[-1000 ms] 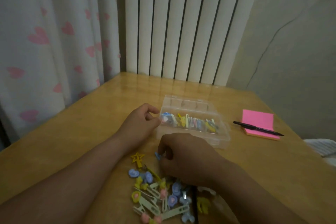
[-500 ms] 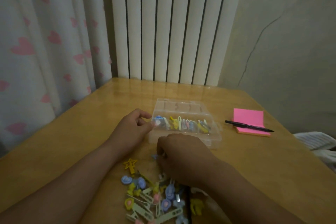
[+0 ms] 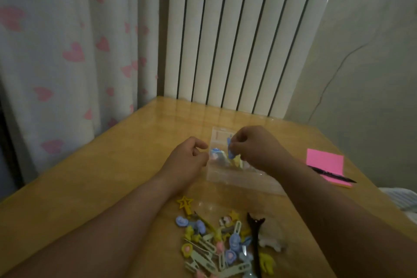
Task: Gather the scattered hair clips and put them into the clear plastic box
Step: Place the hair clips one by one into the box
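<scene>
The clear plastic box (image 3: 228, 176) stands in the middle of the wooden table with several coloured clips inside. My right hand (image 3: 255, 148) hovers over the box and pinches a small blue hair clip (image 3: 230, 149) between its fingertips. My left hand (image 3: 187, 159) rests against the box's left wall, fingers curled at the corner. A pile of scattered hair clips (image 3: 216, 244) lies near the front edge: yellow stars, blue flowers, pale green slide clips and a long black clip (image 3: 255, 237).
A pink sticky-note pad (image 3: 325, 165) with a black pen (image 3: 331, 175) across it lies at the right. The wooden table (image 3: 101, 176) meets a white radiator (image 3: 237, 40) at the back and a heart-print curtain (image 3: 67, 52) at the left.
My right hand has lifted from the pile with a blue clip and moved up over the box. My left hand has stayed at the box's left side.
</scene>
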Demonstrator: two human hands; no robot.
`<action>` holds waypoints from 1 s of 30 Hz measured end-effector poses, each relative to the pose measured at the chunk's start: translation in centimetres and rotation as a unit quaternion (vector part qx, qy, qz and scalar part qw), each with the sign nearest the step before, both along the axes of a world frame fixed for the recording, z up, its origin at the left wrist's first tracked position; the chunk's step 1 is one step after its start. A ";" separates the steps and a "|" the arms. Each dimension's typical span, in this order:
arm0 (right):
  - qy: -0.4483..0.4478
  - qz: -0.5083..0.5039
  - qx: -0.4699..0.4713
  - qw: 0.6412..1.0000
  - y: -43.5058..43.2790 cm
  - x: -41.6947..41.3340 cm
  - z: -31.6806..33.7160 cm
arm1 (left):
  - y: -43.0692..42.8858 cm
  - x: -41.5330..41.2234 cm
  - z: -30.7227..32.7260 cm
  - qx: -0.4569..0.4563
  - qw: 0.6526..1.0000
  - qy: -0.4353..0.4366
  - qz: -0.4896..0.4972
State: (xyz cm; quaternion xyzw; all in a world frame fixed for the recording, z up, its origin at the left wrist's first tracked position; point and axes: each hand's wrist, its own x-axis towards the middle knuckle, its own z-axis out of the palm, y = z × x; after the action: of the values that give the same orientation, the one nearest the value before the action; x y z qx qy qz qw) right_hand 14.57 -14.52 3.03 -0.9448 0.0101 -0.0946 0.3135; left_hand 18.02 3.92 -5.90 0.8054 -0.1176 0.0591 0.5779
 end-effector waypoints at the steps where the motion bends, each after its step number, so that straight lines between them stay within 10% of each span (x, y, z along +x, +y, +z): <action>1: 0.025 0.004 -0.033 0.999 0.8 0.7 -0.3 | 0.0 0.0 0.1 -0.003 1.000 0.002 0.001; 7: 0.085 0.023 -0.188 0.978 3.2 3.1 -2.7 | 0.2 -0.2 0.0 -0.018 1.000 0.012 0.005; 17: -0.125 0.063 -0.047 0.989 2.2 -2.3 -2.7 | 0.5 0.1 1.1 -0.137 0.988 0.059 0.040; 30: 0.070 0.226 -0.189 0.953 6.1 -5.0 -4.8 | 1.2 0.7 1.4 -0.233 0.965 0.111 0.039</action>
State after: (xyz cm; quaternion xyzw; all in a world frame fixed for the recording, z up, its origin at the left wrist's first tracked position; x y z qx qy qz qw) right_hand 9.59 -8.42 -1.73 -0.9685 -0.1999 0.0454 0.1413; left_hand 18.72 5.12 -4.50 0.6543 -0.0041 0.0174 0.7560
